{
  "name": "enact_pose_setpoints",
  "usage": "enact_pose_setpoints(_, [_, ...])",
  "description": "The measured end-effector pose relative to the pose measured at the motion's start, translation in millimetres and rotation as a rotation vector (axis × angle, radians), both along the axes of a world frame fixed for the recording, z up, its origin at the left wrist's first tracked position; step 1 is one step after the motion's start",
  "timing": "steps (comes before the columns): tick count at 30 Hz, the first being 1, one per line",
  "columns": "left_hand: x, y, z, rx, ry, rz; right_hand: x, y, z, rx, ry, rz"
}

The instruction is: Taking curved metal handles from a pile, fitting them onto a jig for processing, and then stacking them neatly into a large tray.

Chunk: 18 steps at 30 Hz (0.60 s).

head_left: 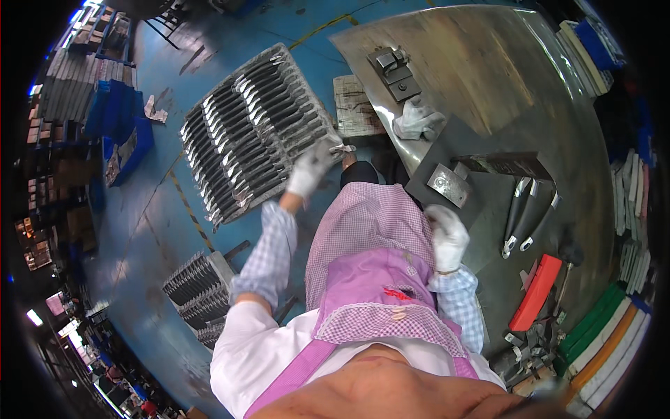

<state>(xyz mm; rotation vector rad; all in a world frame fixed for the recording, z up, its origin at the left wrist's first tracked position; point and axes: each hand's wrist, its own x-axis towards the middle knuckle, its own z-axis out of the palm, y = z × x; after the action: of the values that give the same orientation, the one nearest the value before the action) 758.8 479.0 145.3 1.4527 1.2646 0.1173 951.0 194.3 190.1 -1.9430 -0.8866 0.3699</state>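
Note:
My left hand (309,172), in a white glove, is smeared by motion beside the near right edge of a large grey tray (311,105). Rows of curved black handles (262,112) with shiny silver ends lie in that tray. The blur hides whether its fingers hold anything. My right hand (449,239), also white-gloved, is at the table's near edge with fingers loosely bent and apart, and nothing shows in it. Just beyond it, a silver metal block (449,185) sits on a dark plate. Three black handles with silver ends (528,213) lie on the table to its right.
The metal-topped table (481,77) carries a clamp-like fixture (395,72), a crumpled white cloth (419,120), a long red box (536,293) and loose metal pieces (537,342). On the floor at left stand a smaller stack of black parts (199,293) and blue bins (132,153).

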Motion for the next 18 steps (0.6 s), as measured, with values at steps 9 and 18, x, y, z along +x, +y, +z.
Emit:
enact_pose_setpoints(9, [-28,107,-200,0.626,0.286,-0.257,10,-1,-30,-0.059,-0.417,-0.204])
enact_pose_setpoints(18, [-38,82,-204,0.868,0.432,-0.309,12,-3,-26,-0.032,-0.470,-0.187])
